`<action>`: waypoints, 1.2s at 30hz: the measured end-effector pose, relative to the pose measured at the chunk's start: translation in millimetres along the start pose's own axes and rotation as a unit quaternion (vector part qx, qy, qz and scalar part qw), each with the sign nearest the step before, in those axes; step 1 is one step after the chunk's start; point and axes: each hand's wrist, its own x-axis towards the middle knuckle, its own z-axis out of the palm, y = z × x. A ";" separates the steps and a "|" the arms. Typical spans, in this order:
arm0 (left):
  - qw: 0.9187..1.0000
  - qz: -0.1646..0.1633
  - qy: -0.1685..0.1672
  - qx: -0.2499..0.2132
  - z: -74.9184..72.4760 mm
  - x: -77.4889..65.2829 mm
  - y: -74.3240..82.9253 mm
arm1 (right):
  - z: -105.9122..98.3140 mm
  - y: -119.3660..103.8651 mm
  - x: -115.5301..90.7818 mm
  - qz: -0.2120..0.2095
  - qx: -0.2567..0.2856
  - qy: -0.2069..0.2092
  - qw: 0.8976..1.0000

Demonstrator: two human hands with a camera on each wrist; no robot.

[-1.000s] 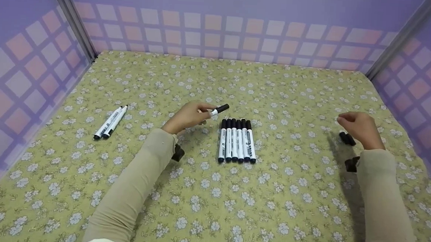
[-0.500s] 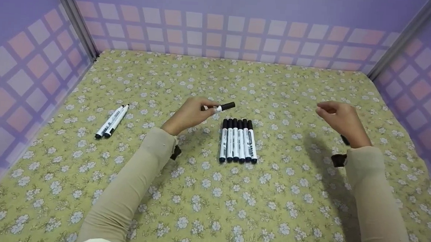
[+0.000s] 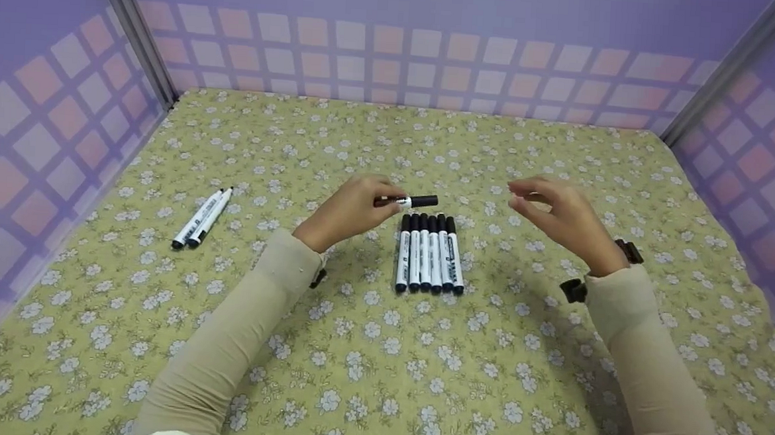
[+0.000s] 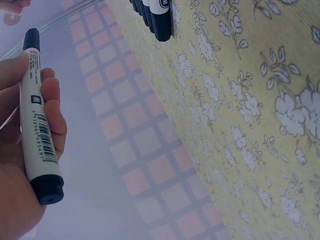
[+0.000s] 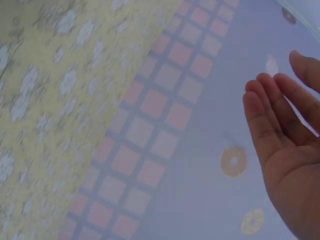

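My left hand (image 3: 348, 209) grips a white marker (image 4: 37, 110) with a black cap, fingers curled round the barrel. In the head view the marker lies level, and its cap (image 3: 425, 201) points right, just beyond the far end of a row of capped markers (image 3: 425, 256). Nothing is in my right hand (image 3: 566, 217), which hovers right of that row, thumb and fingers apart and facing the held marker. The right wrist view shows its fingers (image 5: 270, 110) gently bent, the palm bare.
Two uncapped white markers (image 3: 203, 218) lie side by side at the left on the flowered tablecloth (image 3: 326, 373). Dark loose caps (image 3: 631, 251) lie at the right, partly behind my right wrist. Purple checked panels (image 3: 396, 59) enclose the back and sides.
My right hand has moved left from above the loose caps toward the held marker. My left hand has shifted slightly right and turned the marker from slanted to level.
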 end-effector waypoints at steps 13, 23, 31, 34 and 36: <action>0.992 0.085 0.016 0.094 3.2 -3.8 17.5 | 30.2 -37.4 12.9 -0.083 -0.004 -0.029 0.996; 0.977 0.150 0.030 0.145 4.8 -5.6 26.0 | 53.8 -49.1 20.2 -0.147 0.032 -0.056 0.987; 0.966 0.187 0.046 0.174 6.3 -7.0 26.3 | 61.1 -53.9 21.7 -0.166 -0.015 -0.050 0.985; 0.963 0.197 0.045 0.180 6.7 -7.7 25.8 | 62.4 -55.6 21.7 -0.178 -0.037 -0.046 0.982; 0.962 0.202 0.042 0.179 6.8 -7.9 25.3 | 63.3 -56.2 21.5 -0.187 -0.055 -0.040 0.980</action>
